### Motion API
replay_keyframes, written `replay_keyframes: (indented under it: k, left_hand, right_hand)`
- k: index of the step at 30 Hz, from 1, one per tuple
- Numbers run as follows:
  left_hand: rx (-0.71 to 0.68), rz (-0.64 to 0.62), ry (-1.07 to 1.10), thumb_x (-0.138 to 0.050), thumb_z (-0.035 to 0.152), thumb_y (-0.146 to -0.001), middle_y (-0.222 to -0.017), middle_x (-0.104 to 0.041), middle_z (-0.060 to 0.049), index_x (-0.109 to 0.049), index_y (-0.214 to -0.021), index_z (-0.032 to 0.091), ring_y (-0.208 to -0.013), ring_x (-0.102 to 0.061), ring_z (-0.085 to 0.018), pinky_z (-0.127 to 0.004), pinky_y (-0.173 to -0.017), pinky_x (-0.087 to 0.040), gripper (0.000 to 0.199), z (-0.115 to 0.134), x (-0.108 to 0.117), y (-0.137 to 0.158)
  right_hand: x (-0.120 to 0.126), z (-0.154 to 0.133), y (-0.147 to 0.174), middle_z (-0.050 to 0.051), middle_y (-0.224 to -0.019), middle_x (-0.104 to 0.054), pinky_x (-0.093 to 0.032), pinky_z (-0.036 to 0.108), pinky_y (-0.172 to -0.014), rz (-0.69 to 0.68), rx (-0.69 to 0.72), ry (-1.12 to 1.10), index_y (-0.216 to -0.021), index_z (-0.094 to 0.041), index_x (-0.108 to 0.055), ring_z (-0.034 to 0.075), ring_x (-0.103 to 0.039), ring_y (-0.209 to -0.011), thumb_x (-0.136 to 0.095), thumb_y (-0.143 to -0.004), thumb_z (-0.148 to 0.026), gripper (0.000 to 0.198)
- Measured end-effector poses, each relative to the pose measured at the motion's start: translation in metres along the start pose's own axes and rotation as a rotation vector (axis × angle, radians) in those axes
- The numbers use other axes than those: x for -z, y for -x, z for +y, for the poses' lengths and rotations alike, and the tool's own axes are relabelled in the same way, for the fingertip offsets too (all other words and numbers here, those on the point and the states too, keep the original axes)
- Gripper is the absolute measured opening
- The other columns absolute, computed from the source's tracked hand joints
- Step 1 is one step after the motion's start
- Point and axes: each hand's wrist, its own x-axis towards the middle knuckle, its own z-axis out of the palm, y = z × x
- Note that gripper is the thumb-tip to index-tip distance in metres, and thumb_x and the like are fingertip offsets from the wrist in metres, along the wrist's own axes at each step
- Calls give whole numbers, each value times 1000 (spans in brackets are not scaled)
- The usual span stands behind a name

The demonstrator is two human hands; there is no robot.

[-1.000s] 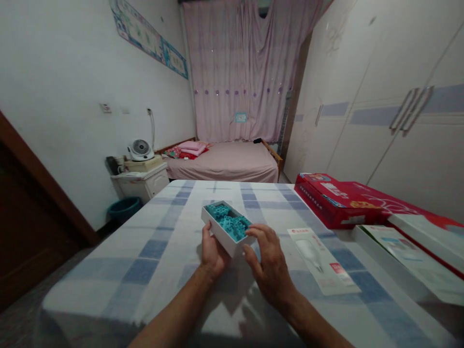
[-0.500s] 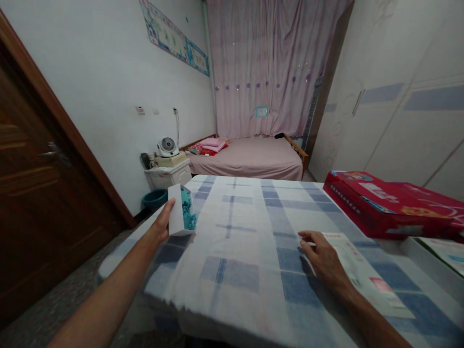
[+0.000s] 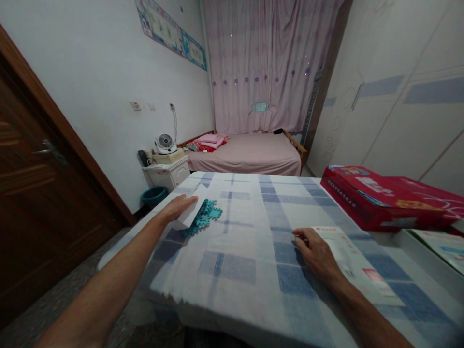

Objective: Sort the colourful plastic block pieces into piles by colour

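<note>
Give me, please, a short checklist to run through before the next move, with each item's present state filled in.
1. White box gripped: ok, the left hand holds it.
2. White box upright: not ok, it is tipped over, its open side toward the teal pieces.
3. Inside of the box bare: cannot tell, its inside is turned from view.
4. Teal pieces spread singly: not ok, they are bunched and overlapping at the box's opening.
5. Right hand clear of the bulb package: cannot tell, they overlap in view.
6. Red box clear of both hands: ok, it sits beyond them at the right.
</note>
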Motion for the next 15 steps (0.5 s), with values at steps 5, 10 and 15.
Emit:
replay_keyframes:
  k: [5, 10, 15]
  left_hand:
    - [-13, 31, -346, -73, 56, -60, -105, -69, -19, -66, -102, 15, -109, -59, -40, -41, -83, -47, 59, 13, -1, 7]
    - [-148, 148, -841, -46, 75, -73, -122, -59, -21, -49, -135, 17, -114, -56, -40, -48, -93, -43, 85, 16, 4, 16]
    - [-223, 304, -502, -54, 67, -74, -122, -60, -15, -49, -136, 19, -111, -57, -32, -44, -97, -43, 79, 16, 12, 19]
  right_hand:
    - [-3, 2, 2, 6, -91, -65, -48, 36, -77, 17, 31, -10, -91, -19, -63, 20, -62, -81, -42, -82, -24, 23]
    - [-5, 7, 3, 6, -93, -64, -48, 36, -79, 0, 79, -15, -91, -19, -62, 19, -62, -83, -43, -83, -24, 21]
    - [-4, 7, 3, 6, -93, -63, -48, 36, -80, -7, 78, 8, -91, -19, -62, 19, -62, -85, -43, -83, -22, 20]
